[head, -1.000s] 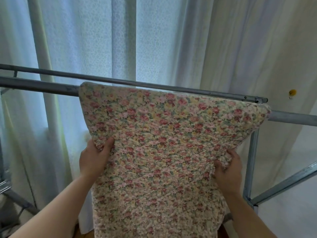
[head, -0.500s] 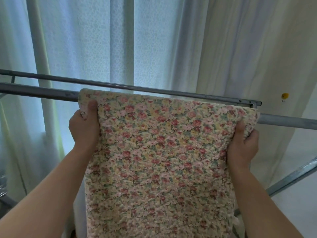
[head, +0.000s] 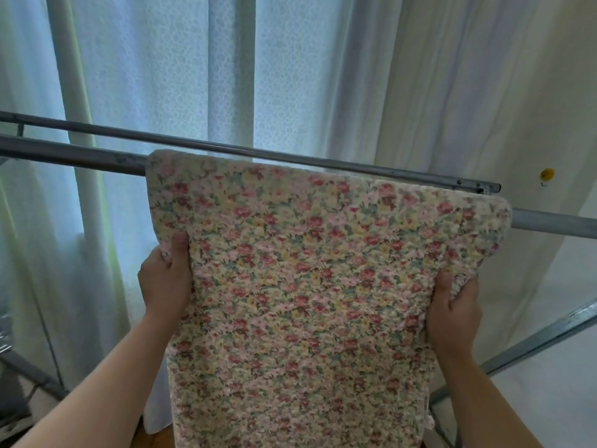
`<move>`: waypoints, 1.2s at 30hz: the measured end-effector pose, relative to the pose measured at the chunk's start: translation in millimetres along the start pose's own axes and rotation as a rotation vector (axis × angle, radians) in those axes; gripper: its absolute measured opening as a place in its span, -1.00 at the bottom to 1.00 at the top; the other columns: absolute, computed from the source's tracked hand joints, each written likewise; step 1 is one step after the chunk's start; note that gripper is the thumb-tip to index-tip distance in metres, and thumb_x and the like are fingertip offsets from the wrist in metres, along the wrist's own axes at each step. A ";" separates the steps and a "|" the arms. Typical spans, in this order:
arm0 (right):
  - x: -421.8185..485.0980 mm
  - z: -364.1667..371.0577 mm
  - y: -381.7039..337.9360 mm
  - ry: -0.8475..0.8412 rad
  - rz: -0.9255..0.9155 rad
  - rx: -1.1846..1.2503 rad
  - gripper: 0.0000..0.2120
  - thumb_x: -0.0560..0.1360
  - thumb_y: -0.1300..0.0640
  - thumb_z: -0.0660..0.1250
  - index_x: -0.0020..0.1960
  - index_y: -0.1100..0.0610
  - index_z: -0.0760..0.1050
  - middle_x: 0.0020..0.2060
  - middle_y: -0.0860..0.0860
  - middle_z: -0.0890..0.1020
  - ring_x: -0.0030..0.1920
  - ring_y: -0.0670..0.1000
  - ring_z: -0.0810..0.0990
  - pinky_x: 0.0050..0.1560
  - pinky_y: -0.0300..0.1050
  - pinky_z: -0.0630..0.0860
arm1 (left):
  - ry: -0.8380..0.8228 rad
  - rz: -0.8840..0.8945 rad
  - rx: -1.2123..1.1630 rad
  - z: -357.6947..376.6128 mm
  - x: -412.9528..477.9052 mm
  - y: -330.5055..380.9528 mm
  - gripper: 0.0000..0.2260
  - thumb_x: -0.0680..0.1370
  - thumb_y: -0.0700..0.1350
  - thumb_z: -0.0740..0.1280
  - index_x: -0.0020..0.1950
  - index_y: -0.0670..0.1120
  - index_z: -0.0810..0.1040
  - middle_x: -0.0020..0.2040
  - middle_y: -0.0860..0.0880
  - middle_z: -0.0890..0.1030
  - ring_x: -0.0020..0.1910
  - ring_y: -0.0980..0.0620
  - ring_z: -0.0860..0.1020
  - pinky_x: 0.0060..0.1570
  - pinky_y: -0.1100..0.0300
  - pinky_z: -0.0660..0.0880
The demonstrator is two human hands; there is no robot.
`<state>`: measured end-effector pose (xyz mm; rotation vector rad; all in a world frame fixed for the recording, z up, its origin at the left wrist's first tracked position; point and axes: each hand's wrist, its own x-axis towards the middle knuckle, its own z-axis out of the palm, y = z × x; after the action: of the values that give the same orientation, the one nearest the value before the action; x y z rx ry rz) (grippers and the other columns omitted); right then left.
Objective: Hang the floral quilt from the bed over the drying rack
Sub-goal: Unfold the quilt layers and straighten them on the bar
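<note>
Both hands pinch the floral quilt (head: 307, 286): left hand (head: 166, 279) closed on its 9 o'clock edge, right hand (head: 454, 315) closed on its 3 o'clock edge. Its top fold lies over the drying rack (head: 71, 155). Uneven pulling could probably drag it off the bar (head: 555, 223), bunching one side.

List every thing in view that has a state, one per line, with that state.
Floral quilt: draped over the near rail, front panel hanging down.
Near rail: carrying the quilt.
Far rail: bare.
Left hand: gripping the quilt's left edge.
Right hand: gripping the quilt's right edge.
Curtains: drawn shut.
</note>
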<state>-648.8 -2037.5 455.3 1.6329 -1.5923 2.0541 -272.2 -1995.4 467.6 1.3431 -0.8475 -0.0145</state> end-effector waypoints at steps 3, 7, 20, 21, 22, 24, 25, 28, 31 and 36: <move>-16.2 1.4 11.7 -0.034 0.001 -0.040 -0.45 0.48 -0.32 -0.05 -0.08 0.20 0.27 -0.48 0.03 0.34 -0.51 0.02 0.31 -0.50 -0.19 0.22 | -0.036 -0.009 0.059 -1.3 -9.8 -15.2 -0.46 0.43 0.36 0.05 -0.43 -0.10 0.18 -0.49 -0.04 0.27 -0.50 0.02 0.26 -0.50 0.13 0.17; -37.0 2.1 30.3 -0.108 0.068 -0.155 -0.35 0.41 -0.44 -0.15 -0.24 0.17 0.19 -0.53 -0.02 0.24 -0.55 -0.03 0.24 -0.56 -0.21 0.11 | -0.116 -0.039 0.163 -2.2 -28.4 -46.0 -0.36 0.41 0.40 -0.01 -0.38 -0.20 0.31 -0.44 -0.12 0.40 -0.45 -0.05 0.35 -0.45 0.12 0.24; 11.3 -5.2 -21.5 0.113 0.172 0.281 -0.80 0.48 -0.06 0.15 -0.04 0.06 0.35 -0.19 -0.08 0.42 -0.26 -0.22 0.39 -0.29 -0.31 0.33 | -0.063 -0.077 -0.167 -0.7 8.5 13.2 -0.60 0.44 0.31 0.15 -0.17 -0.03 0.39 -0.22 0.04 0.47 -0.25 0.09 0.43 -0.27 0.14 0.36; 21.4 -5.5 -30.7 0.152 0.191 0.285 -0.84 0.50 -0.09 0.14 -0.16 -0.02 0.30 -0.27 -0.11 0.37 -0.36 -0.27 0.35 -0.37 -0.34 0.29 | -0.047 -0.072 -0.187 -0.1 15.2 25.5 -0.59 0.43 0.33 0.15 -0.23 -0.03 0.36 -0.27 0.05 0.44 -0.29 0.11 0.40 -0.31 0.16 0.35; 30.6 -5.9 -37.4 0.185 0.216 0.287 -0.79 0.51 -0.11 0.13 -0.25 -0.07 0.24 -0.32 -0.11 0.33 -0.43 -0.30 0.30 -0.44 -0.38 0.25 | -0.034 -0.073 -0.200 0.4 21.2 36.2 -0.56 0.41 0.34 0.15 -0.25 -0.05 0.35 -0.29 0.04 0.42 -0.32 0.10 0.39 -0.30 0.15 0.34; 43.0 -6.5 -44.3 0.212 0.254 0.288 -0.69 0.54 -0.12 0.12 -0.32 -0.06 0.18 -0.38 -0.08 0.28 -0.50 -0.29 0.27 -0.51 -0.38 0.21 | -0.010 -0.086 -0.210 1.1 29.4 48.3 -0.52 0.40 0.36 0.16 -0.26 -0.07 0.36 -0.31 0.02 0.41 -0.34 0.10 0.37 -0.31 0.15 0.33; 45.7 -6.5 -44.9 0.204 0.265 0.284 -0.67 0.55 -0.14 0.12 -0.34 -0.05 0.19 -0.39 -0.07 0.28 -0.49 -0.27 0.27 -0.51 -0.38 0.21 | -0.002 -0.086 -0.203 1.3 30.8 51.0 -0.53 0.41 0.36 0.17 -0.29 -0.07 0.35 -0.32 0.04 0.40 -0.36 0.12 0.37 -0.34 0.18 0.32; 46.7 -6.8 -40.6 0.163 0.280 0.258 -0.64 0.54 -0.18 0.12 -0.35 -0.03 0.19 -0.40 -0.07 0.29 -0.42 -0.17 0.26 -0.45 -0.29 0.21 | 0.025 -0.064 -0.137 1.1 28.4 53.1 -0.54 0.44 0.34 0.16 -0.37 -0.03 0.31 -0.37 0.04 0.40 -0.40 0.14 0.36 -0.42 0.21 0.29; 48.5 -7.1 -36.0 0.152 0.268 0.214 -0.59 0.54 -0.20 0.10 -0.36 0.00 0.15 -0.41 -0.05 0.24 -0.42 -0.11 0.22 -0.43 -0.23 0.15 | 0.025 -0.057 -0.135 1.6 25.8 53.4 -0.52 0.44 0.35 0.15 -0.40 -0.03 0.32 -0.40 0.03 0.41 -0.42 0.13 0.36 -0.44 0.19 0.29; 46.8 -8.1 -27.4 0.141 0.209 0.135 -0.58 0.56 -0.18 0.08 -0.36 0.05 0.14 -0.41 -0.04 0.25 -0.38 -0.05 0.24 -0.41 -0.14 0.16 | 0.029 -0.033 -0.097 3.8 18.6 46.8 -0.53 0.48 0.32 0.12 -0.40 -0.04 0.33 -0.41 0.01 0.42 -0.43 0.12 0.37 -0.47 0.20 0.25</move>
<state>-658.1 -2042.4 509.1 1.3723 -1.6720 2.3684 -282.2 -1994.6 517.1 1.2635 -0.7901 -0.0607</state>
